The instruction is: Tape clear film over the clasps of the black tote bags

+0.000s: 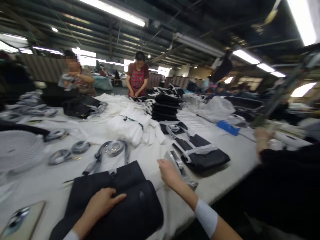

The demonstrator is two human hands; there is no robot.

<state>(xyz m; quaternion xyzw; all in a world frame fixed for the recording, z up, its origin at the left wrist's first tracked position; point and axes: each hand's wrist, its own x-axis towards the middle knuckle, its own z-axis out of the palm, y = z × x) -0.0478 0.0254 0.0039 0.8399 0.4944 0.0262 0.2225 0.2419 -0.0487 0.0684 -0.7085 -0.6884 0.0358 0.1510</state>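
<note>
My left hand (pixel 102 204) lies on a black bag (pixel 147 208) at the near edge of the table, its thumb stretched apart from the fingers. The bag rests flat with its handles (pixel 97 156) reaching away across the table, wrapped in pale covering. Reaching forward, my right hand (pixel 170 173) has its fingers curled together beside a grey metal object (pixel 178 163) that looks like a tape dispenser. Whatever those fingers may hold is too blurred to make out. Just beyond the dispenser lies another black bag (pixel 205 158) with wrapped straps.
Coiled straps (pixel 81 147), a white roll (pixel 18 150) and a phone (pixel 23 221) occupy the left. White wrapping bundles (pixel 130 125), stacked black bags (pixel 165 108) and a blue object (pixel 228 128) lie farther back. A co-worker's hand (pixel 263 136) is at right; two people (pixel 138 78) stand across.
</note>
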